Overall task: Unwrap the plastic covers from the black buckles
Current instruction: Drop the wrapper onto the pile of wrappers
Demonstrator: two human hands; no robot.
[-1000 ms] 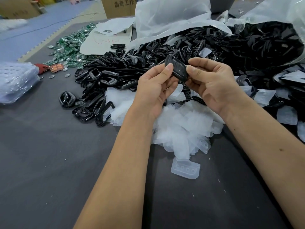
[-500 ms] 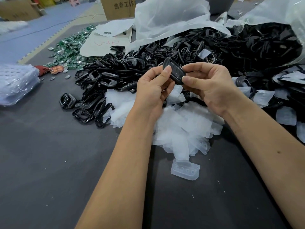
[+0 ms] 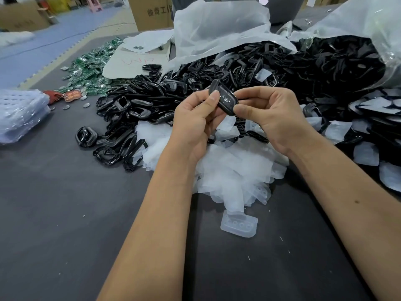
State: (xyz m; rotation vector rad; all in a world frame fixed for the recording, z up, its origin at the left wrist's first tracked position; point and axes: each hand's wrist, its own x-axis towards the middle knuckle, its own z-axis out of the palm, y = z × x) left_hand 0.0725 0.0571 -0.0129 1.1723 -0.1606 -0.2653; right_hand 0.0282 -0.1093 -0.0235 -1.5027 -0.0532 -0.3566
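A black buckle point(image 3: 224, 98) with small white marks on its face is held above the table between both hands. My left hand point(image 3: 196, 124) pinches its left end between thumb and fingers. My right hand point(image 3: 271, 118) pinches its lower right end. Whether a plastic cover is still on it I cannot tell. Below the hands lies a heap of loose clear plastic covers point(image 3: 234, 170). A big pile of black buckles point(image 3: 249, 70) spreads behind and to both sides.
One clear cover point(image 3: 238, 225) lies alone near me on the dark grey table point(image 3: 65, 213). Green circuit boards point(image 3: 91, 68) are scattered at the back left, a stack of clear trays point(image 3: 19, 114) at the left edge. White plastic bags point(image 3: 217, 27) and a cardboard box point(image 3: 152, 11) stand behind.
Both hands have shifted slightly, turning the buckle so that its marked face shows more. The piles have not moved.
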